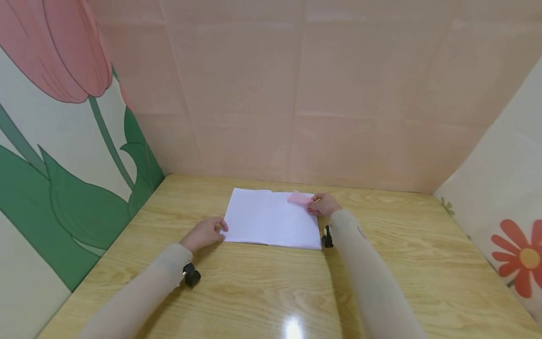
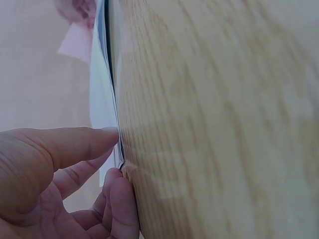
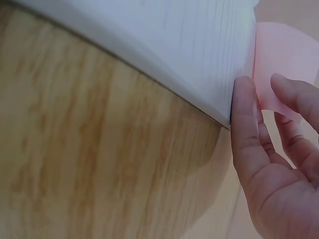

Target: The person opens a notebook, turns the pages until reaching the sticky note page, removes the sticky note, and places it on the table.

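Observation:
An open notebook (image 1: 271,219) with ruled white pages lies flat on the wooden table. My left hand (image 1: 207,233) holds its near left corner, thumb at the near edge and the other fingers curled by the left side, as the left wrist view shows. Over the upper part of the right page, my right hand (image 1: 323,205) pinches a pink sticky note (image 1: 298,198) by its right end. In the right wrist view the pink sticky note (image 3: 281,64) bends upward beside the page, while a finger (image 3: 244,109) rests along the notebook's edge.
The wooden table (image 1: 271,292) meets a pinkish covered wall (image 1: 296,94) just beyond the notebook. Side panels stand at left and right, painted with a large tulip (image 1: 63,52) and a red flower (image 1: 527,256). Each wrist wears a small black camera (image 1: 192,275).

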Demonstrator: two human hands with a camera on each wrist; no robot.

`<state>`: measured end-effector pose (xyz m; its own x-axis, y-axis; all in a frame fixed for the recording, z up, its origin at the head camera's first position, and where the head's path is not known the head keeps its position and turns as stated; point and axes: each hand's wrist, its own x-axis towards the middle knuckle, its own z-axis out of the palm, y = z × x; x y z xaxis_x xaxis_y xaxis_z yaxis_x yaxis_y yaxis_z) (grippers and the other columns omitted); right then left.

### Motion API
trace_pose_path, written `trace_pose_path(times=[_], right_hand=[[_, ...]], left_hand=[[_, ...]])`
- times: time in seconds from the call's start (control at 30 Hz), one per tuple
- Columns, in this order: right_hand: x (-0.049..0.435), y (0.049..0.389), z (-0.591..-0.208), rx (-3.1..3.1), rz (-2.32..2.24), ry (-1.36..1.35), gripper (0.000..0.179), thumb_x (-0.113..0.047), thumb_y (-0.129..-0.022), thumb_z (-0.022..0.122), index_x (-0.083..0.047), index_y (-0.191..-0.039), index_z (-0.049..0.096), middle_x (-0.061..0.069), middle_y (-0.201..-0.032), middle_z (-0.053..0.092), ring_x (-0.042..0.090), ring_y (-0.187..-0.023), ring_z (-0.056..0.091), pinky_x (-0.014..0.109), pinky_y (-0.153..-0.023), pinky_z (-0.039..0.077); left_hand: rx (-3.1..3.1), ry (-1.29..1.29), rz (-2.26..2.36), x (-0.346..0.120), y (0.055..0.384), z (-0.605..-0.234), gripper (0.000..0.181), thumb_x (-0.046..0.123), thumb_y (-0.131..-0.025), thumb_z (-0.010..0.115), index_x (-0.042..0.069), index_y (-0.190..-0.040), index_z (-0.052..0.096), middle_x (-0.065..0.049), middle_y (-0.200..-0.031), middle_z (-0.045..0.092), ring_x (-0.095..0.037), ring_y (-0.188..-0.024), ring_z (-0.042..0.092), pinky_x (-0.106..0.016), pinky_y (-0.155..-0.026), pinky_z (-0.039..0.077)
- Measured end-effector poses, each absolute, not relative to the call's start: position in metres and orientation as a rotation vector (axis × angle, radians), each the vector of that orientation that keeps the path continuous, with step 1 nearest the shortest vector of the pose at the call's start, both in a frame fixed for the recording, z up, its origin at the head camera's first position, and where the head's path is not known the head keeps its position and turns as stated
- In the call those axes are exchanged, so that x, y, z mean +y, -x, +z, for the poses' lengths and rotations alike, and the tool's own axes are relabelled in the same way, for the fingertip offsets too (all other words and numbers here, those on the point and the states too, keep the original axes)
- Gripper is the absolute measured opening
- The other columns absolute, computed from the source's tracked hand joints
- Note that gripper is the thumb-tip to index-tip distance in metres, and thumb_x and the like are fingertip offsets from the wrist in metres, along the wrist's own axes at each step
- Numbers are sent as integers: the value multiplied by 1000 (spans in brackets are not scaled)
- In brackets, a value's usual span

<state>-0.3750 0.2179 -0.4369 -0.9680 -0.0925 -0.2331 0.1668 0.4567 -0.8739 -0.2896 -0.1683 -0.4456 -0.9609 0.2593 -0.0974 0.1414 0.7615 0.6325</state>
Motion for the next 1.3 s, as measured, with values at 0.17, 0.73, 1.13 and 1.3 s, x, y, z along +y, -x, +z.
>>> trace_pose_path(times=[0.17,0.73,1.13,1.3], right_hand=[[218,377,-435,2415,-1536,-77,9,1,-93,59,5,-97,51,15,-96,64,13,-79,64,27,-77,56],[215,384,-434,2475,-1403,-93,10,-3,-93,60,3,-94,52,13,-89,66,13,-76,65,27,-74,57],[214,378,-430,2481,-1381,-89,7,-4,-93,57,2,-93,53,7,-82,62,10,-74,62,22,-69,55],[214,378,-430,2506,-1358,-75,7,-5,-93,57,1,-91,55,5,-80,63,9,-72,62,21,-67,54]], left_hand=[[2784,-341,971,-169,289,-445,17,7,-82,70,9,-97,62,-4,-75,50,-19,-69,47,-31,-65,37],[2787,-365,977,-170,289,-444,17,5,-82,69,7,-97,62,-4,-75,49,-19,-69,46,-31,-65,37],[2781,-351,976,-169,289,-446,16,5,-83,69,8,-97,62,-4,-76,49,-19,-70,46,-31,-66,36],[2777,-342,970,-169,289,-446,16,6,-83,69,8,-97,62,-4,-75,49,-19,-70,46,-31,-66,36]])
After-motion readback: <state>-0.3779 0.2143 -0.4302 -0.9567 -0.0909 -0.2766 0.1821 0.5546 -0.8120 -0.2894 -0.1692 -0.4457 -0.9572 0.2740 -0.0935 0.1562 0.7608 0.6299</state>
